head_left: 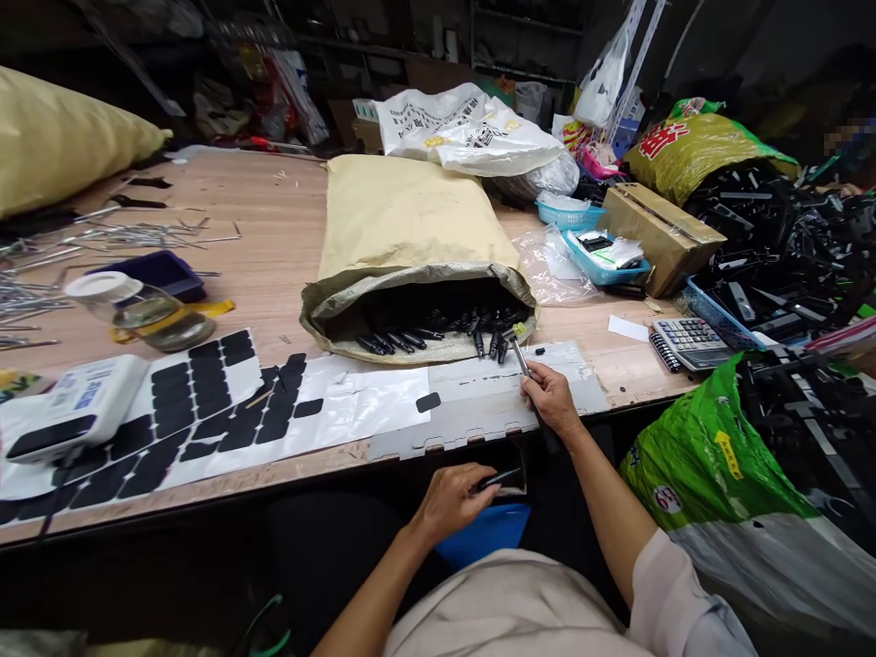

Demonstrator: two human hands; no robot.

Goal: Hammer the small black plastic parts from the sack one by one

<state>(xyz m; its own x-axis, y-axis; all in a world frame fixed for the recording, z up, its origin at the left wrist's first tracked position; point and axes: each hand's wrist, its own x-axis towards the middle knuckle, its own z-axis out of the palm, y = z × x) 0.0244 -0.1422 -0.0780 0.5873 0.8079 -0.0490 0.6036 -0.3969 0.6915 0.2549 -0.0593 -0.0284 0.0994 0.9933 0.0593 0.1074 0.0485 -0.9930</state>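
Note:
My right hand [551,399] is closed around a slim silver-shafted tool [521,358] with a dark handle. Its tip, with something yellowish at it, is at the mouth of a large cream woven sack [411,214]. Inside the sack lie many slender black parts [403,340], some poking over its lower lip. Below the table's edge, my left hand [455,497] grips a slim black piece [502,477]. What exactly that piece is cannot be made out. A grey-white board [493,401] lies between the sack and my hands.
White sheets of black stickers [277,411], a white device [82,406] and a lidded jar [161,315] are on the left. Metal rods [130,235] lie behind them. On the right are a calculator [691,342], cardboard box [657,233] and green bag [712,447] of black parts.

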